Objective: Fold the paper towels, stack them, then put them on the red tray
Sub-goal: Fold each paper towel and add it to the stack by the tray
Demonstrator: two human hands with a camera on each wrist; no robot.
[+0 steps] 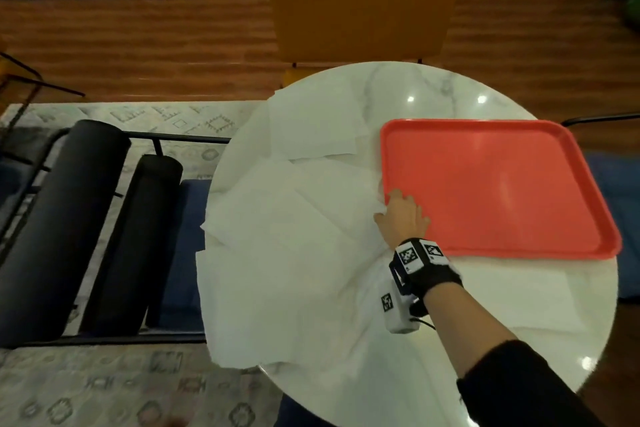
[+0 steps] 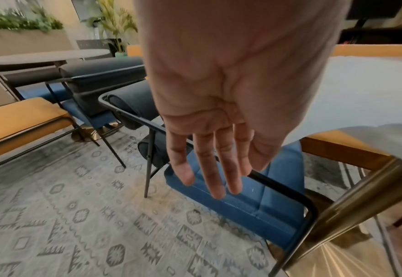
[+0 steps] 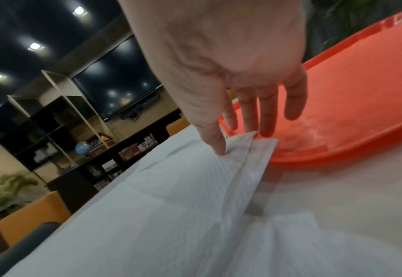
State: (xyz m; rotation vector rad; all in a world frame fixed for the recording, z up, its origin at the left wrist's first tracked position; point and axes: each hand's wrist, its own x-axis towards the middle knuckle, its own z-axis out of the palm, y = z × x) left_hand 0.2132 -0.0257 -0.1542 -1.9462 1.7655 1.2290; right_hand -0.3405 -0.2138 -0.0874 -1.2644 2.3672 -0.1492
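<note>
Round marble table (image 1: 433, 87) under dim light, an orange chair (image 1: 363, 7) at its far edge. Unfolded towels (image 1: 294, 236) cover the left half, some drooping over the left edge; one folded towel (image 1: 512, 298) lies at the near right edge. Beside them the tray (image 1: 491, 184) sits bare on the right half. My right hand (image 1: 403, 215) pinches a towel corner (image 3: 242, 148) between thumb and fingertips, just at the tray's near left rim. My left hand (image 2: 219, 116) hangs below the table's left edge, fingers straight, holding nothing. These sheets look light, limp and easy to tear, so I judge corners the best hold, lifted gently, then creased flat with a palm.
</note>
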